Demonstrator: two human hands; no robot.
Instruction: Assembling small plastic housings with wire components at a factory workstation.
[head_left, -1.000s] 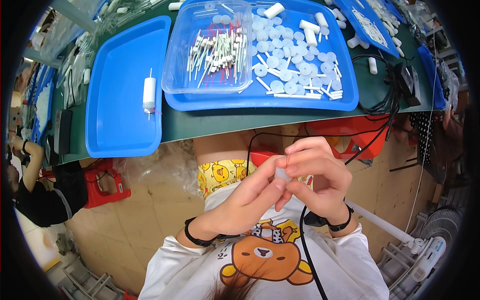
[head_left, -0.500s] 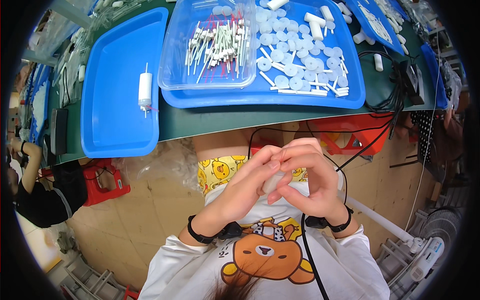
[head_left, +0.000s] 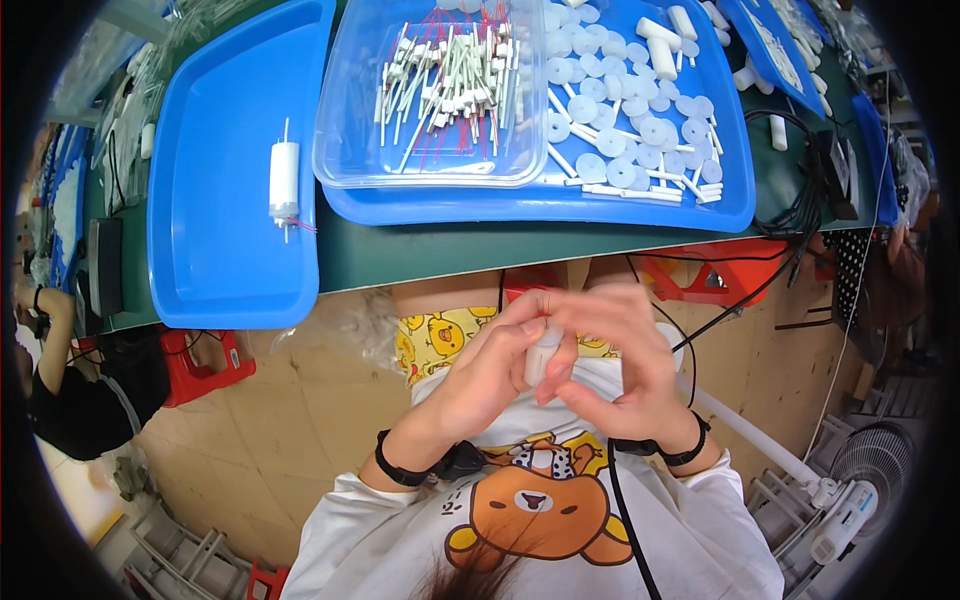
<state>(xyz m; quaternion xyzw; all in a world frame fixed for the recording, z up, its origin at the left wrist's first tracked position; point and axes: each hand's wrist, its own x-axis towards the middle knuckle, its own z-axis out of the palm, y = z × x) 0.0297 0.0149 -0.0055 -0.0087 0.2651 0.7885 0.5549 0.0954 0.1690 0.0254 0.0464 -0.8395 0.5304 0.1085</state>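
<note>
Over my lap, my left hand (head_left: 485,362) is closed round a short white cylinder (head_left: 543,358) with a translucent end, its fingers wrapped along the sides. My right hand (head_left: 632,355) arches over the cylinder's upper end, close to my left fingertips. Its fingers are smeared by motion, and its thumb is held apart below them. Whether the right fingers grip anything is hidden. A similar white cylinder (head_left: 285,180) with a thin rod at each end and red wires near one end lies in the blue tray (head_left: 215,285) on the left.
A clear plastic box (head_left: 335,165) of thin white pieces with red wires rests on a larger blue tray (head_left: 690,222). That tray also bears translucent discs (head_left: 620,173) and white tubes (head_left: 657,196). Black cables (head_left: 790,215) hang at the right, near a fan (head_left: 875,460). Another person's arm (head_left: 58,325) shows far left.
My right fingers have moved over the cylinder's top and blurred. More of the white cylinder shows in my left hand. The view has shifted slightly against the table.
</note>
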